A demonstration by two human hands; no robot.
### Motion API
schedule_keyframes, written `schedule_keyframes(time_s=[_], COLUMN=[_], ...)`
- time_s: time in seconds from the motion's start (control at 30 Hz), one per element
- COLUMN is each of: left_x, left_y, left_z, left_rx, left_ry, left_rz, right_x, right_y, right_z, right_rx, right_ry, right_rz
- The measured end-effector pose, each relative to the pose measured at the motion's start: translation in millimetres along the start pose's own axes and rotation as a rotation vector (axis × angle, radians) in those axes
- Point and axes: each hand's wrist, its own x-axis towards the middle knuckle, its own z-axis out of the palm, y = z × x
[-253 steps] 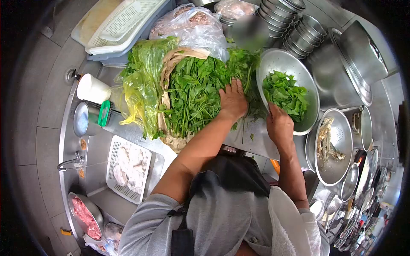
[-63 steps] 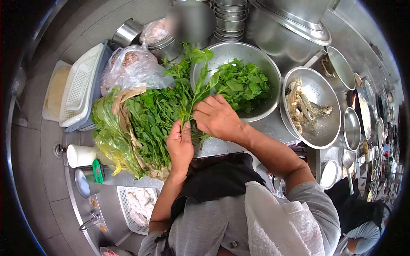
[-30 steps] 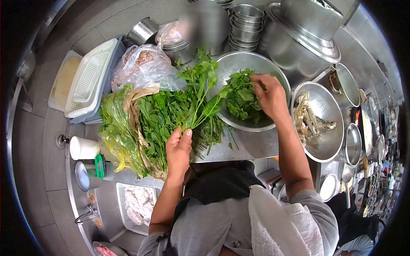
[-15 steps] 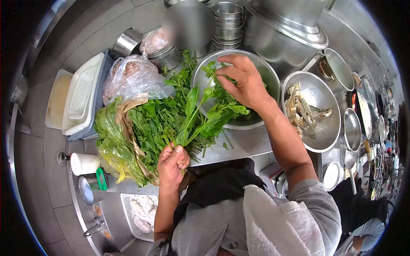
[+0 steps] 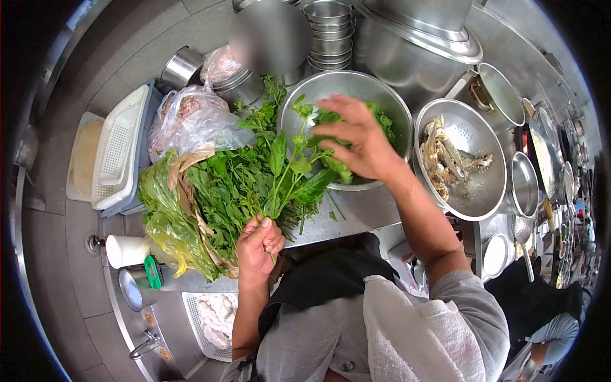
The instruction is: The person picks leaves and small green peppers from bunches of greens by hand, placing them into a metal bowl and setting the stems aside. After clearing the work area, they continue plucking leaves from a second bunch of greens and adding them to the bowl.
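Observation:
My left hand (image 5: 259,244) is closed round the lower stems of a bunch of leafy greens (image 5: 286,175), whose leaves fan upward. Over the near-left part of a large metal bowl (image 5: 407,121), my right hand (image 5: 356,137) has its fingers spread, close to the leaf tips; no stem shows in its grip. Loose green leaves (image 5: 382,121) lie inside that bowl. Left of the held bunch is a big heap of greens (image 5: 223,181), partly in a yellow-green plastic bag (image 5: 162,210) with brown paper.
A colander (image 5: 461,207) with fish pieces (image 5: 445,159) stands on the right. Behind are stacked metal pots (image 5: 331,32) and a large pot (image 5: 407,63). At left are a bag of meat (image 5: 197,121), white baskets (image 5: 121,146) and a white cup (image 5: 124,250). A co-worker (image 5: 541,318) is at lower right.
My right hand has opened wider and shifted slightly left and down. The held bunch now stands more upright, its leaves less spread to the right. The whole view has shifted a little.

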Motion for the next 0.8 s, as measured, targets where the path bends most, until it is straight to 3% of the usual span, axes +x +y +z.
schedule_keyframes(time_s=[0.23,0.33,0.43,0.57,0.67,0.8], left_x=[0,-2,-4,-4,-4,-9], left_y=[-3,-4,-6,-5,-6,-8], left_z=[4,6,5,9,9,9], left_rx=[-0.050,0.080,0.295,0.467,0.577,0.584], left_ry=[-0.041,0.065,0.169,0.182,0.158,0.178], left_rz=[-0.021,0.043,0.157,0.230,0.255,0.298], right_x=[-10,-13,-13,0,11,11], right_y=[0,21,31,19,18,25], right_z=[18,7,-7,-18,-17,-13], right_rx=[0.122,0.099,-0.365,-0.355,-0.159,-0.153], right_ry=[-0.022,0.129,0.111,0.140,0.074,-0.100], right_rz=[0.106,0.338,0.337,0.225,0.113,0.031])
